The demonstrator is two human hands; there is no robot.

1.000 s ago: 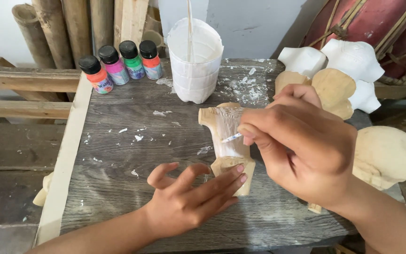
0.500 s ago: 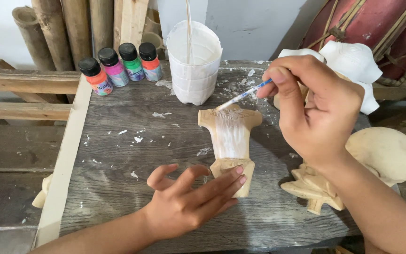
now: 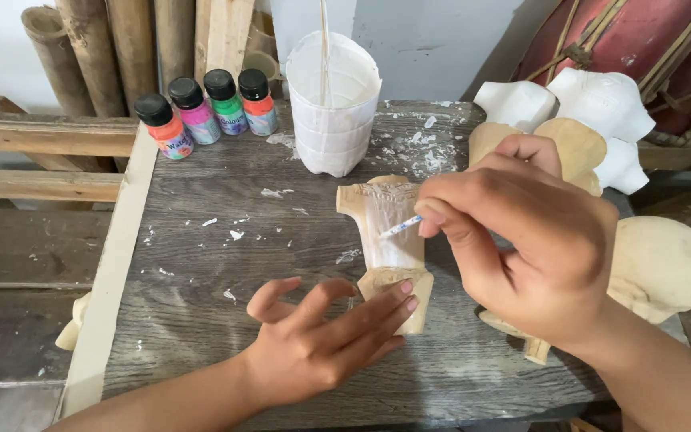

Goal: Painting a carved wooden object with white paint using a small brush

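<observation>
A grey, weathered wooden worktop, flecked and smeared with white paint, carries a pale wooden carving lying flat near its middle, its upper part streaked with wet white. The left hand lies just below the carving with fingers spread, two fingertips pressing on the carving's lower end and no closed grip on anything. The right hand hovers to the right of the carving, its grip pinched shut on a thin paintbrush whose white tip touches the carving's painted middle. Directly above the carving stands a cut-off plastic bottle coated in white paint, with a thin stick rising from it. Left of that bottle, well above and left of the carving, four small paint jars with black caps stand in a row, showing orange, pink, green and red-orange. To the right of the carving, partly behind the right hand, lie more carved pieces: white-painted ones farther back and bare wooden ones nearer. Left of the carving a pale wooden strip edges the worktop, with plank rails beyond it. Behind everything, bamboo poles lean against a light wall, and a dark red object fills the far right corner.
</observation>
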